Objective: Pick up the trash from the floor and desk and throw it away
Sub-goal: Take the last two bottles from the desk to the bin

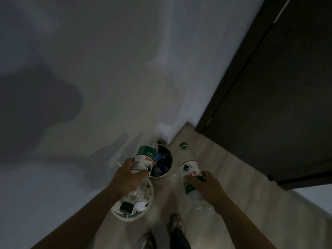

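My left hand (130,178) grips a clear plastic water bottle (142,159) with a green and white label; its green cap points back toward me, over the nearer bin. My right hand (204,185) holds a second water bottle (188,168) of the same kind, its green cap pointing away. Two round bins stand on the floor by the wall: a farther bin (168,169) with a dark liner holding blue and clear bottles, and a nearer pale bin (150,203) holding white paper scraps. The left bottle's base hangs over the farther bin's left rim.
A white wall (89,69) runs along the left. A dark wooden door (278,96) stands at the right. The floor (233,177) is pale tile. My shoes (177,223) show at the bottom edge. The room is dim.
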{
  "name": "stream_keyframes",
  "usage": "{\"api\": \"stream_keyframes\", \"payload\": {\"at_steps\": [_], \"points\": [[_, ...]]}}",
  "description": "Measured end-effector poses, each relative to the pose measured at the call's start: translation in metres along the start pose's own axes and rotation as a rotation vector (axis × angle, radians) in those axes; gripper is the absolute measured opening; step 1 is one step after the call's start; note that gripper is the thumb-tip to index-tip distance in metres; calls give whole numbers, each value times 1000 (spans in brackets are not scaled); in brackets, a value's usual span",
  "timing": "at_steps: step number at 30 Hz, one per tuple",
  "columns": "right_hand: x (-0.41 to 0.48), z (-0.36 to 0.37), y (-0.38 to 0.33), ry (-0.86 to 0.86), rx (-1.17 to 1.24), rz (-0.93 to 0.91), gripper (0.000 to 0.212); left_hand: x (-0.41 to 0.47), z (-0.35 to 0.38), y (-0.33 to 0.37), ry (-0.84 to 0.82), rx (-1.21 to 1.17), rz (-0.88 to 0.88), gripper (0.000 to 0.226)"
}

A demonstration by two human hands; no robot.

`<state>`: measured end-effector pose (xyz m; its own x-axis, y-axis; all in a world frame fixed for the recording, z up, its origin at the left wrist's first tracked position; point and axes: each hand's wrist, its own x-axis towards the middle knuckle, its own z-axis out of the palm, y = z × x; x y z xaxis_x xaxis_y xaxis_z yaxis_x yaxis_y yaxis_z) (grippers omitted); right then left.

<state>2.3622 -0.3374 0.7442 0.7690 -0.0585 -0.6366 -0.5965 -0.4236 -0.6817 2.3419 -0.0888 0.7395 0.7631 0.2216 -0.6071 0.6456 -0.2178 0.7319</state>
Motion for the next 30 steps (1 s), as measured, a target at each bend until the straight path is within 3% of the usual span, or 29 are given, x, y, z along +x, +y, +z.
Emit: {"api": "stream_keyframes", "payload": {"at_steps": [6,16,23,30], "points": [[113,15,14,-112,5,178,44,104,28,-31,57,204,-91,68],[262,41,74,-126,-123,224,52,274,103,-112,-14,377,-252,74],[318,66,124,-163,-168,273,58,350,129,-157,16,381,-212,84],[340,94,139,-203,-218,306,58,350,133,-180,102,447,-127,53]]}}
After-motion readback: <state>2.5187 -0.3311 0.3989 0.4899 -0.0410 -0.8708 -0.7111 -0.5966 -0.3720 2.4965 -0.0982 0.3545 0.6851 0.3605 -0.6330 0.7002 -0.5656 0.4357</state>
